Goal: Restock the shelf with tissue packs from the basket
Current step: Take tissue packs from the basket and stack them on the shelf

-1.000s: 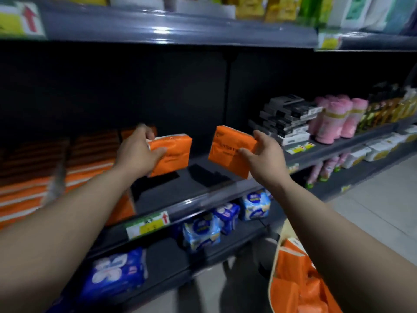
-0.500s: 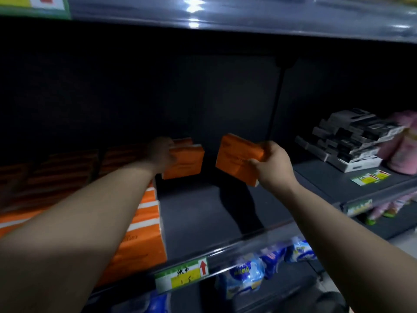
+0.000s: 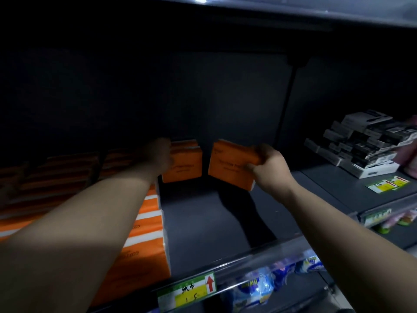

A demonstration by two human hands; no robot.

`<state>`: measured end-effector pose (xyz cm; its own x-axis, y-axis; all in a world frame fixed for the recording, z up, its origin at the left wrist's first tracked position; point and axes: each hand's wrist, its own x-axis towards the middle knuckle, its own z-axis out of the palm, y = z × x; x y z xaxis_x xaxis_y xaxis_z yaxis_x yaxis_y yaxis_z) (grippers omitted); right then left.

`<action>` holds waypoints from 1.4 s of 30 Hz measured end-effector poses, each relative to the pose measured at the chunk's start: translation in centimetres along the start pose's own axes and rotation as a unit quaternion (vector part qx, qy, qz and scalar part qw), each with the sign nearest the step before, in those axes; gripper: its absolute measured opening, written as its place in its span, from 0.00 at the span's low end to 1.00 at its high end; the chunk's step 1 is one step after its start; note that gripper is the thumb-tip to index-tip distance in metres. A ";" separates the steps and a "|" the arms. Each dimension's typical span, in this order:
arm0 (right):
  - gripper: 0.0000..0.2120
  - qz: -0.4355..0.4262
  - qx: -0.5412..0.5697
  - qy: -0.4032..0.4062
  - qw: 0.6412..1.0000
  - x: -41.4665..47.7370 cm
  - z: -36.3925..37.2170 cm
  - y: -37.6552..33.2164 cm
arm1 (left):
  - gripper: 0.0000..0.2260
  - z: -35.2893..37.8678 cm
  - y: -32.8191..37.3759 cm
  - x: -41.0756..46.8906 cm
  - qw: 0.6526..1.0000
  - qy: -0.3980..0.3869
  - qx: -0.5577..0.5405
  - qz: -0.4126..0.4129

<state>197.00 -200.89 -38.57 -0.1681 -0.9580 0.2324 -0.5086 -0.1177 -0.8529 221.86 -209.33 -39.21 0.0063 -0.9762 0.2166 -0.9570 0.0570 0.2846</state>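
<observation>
Shelf: dark grey deck [image 3: 203,222], its front lip running from 7 o'clock up toward 3 o'clock and carrying a green-and-yellow price tag [image 3: 187,292] with a red arrow.
Open room: a bare strip of deck runs from the lip back to the rear panel, bounded on the left by the stocked orange packs [image 3: 144,233] and on the right by an upright divider post [image 3: 288,102]; a second shelf overhangs at 12 o'clock.
Left hand: left hand [image 3: 159,154], deep in shadow at the back of the strip, rests against the left end of the left tissue pack [image 3: 184,162]; whether the fingers are closed round it cannot be told.
Left pack: stands on edge at the rear, beside the stocked row.
Right hand: right hand [image 3: 269,170] clasps the right tissue pack [image 3: 230,164] by its right end, fingers over the top edge.
Right pack: tilted, extends toward 9 o'clock from the palm, apart from the left pack by a narrow dark gap.
Neighbours: dark and white boxes [image 3: 365,143] stacked at 3 o'clock; blue-wrapped packs [image 3: 255,288] on the shelf below at 6 o'clock.
</observation>
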 end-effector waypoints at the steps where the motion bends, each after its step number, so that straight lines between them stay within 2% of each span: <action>1: 0.17 0.003 0.004 -0.012 1.000 0.0 0.2 -0.1 | 0.17 0.0 0.0 -0.2 1.000 0.003 -0.007 0.008; 7: 0.20 -0.007 -0.001 -0.093 0.996 0.7 3.1 -0.9 | 0.10 -2.8 -0.9 -2.7 0.999 0.034 -0.034 0.026; 14: 0.18 0.002 -0.028 -0.167 0.986 2.3 7.9 -2.3 | 0.11 -5.0 -2.1 -7.0 1.000 0.017 0.007 0.001; 21: 0.23 -0.029 -0.133 -0.140 0.981 3.9 10.6 -1.6 | 0.12 -5.1 -2.7 -8.5 0.999 0.010 0.005 -0.030; 27: 0.27 -0.052 -0.150 -0.108 0.981 3.5 11.0 -1.7 | 0.12 -5.0 -2.6 -8.8 0.999 0.008 -0.002 -0.033; 32: 0.28 -0.079 -0.194 -0.112 0.971 2.8 9.5 -1.7 | 0.12 -5.5 -1.9 -9.4 0.999 0.006 0.011 -0.031; 35: 0.25 -0.096 -0.199 -0.109 0.969 1.5 8.2 -2.0 | 0.12 -6.1 -1.0 -10.1 0.999 0.005 0.027 -0.023; 42: 0.25 -0.169 -0.239 -0.067 0.954 -3.3 3.1 -3.1 | 0.15 -7.0 1.7 -13.2 0.998 0.010 0.053 0.016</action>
<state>201.78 -198.21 -38.10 0.1668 -0.9155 0.3660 -0.8471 -0.3230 -0.4220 222.22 -194.84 -35.01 -0.0205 -0.9697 0.2435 -0.9823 0.0649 0.1759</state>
